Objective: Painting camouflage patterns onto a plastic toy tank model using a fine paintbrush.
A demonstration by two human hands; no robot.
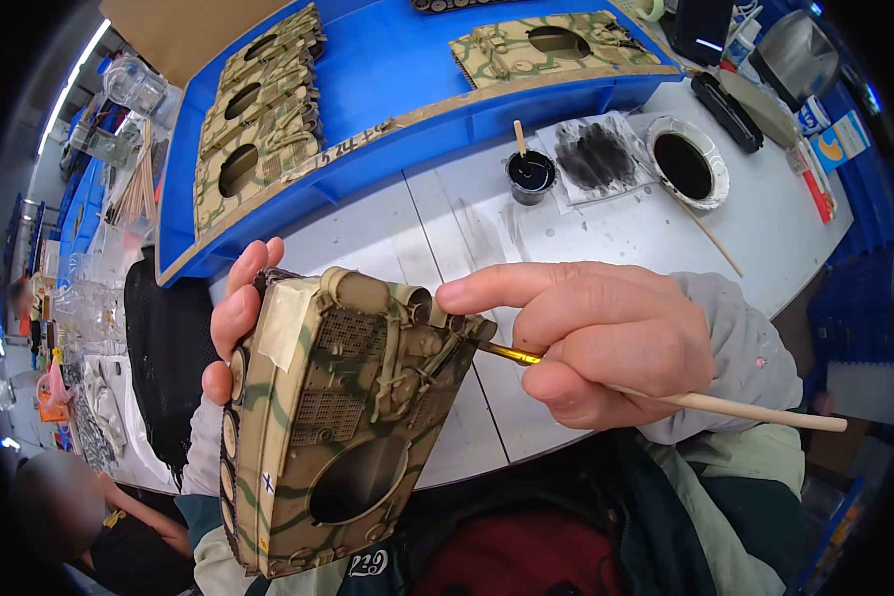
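Observation:
My left hand (pixel 236 316) grips a camouflaged model tank hull (pixel 288 427) from its left side, fingers wrapped behind it; the thumb is hidden. The hull is tan with green stripes, tilted up, with a round turret opening low on its deck and a strip of masking tape near the top left. In my right hand (pixel 616 338) is a thin paintbrush (pixel 765 408) with a pale wooden handle and gold ferrule. Its dark tip meets the hull's upper right edge, by the small round fittings. My right index finger stretches to those fittings.
Ahead stands a blue tray (pixel 407 139) with several similar hulls (pixel 258 109). To its right are a cup of black paint (pixel 529 177) with a stick, a black-smudged cloth (pixel 598 159) and a white bowl (pixel 683 162) of dark liquid. A person (pixel 119 517) sits at lower left.

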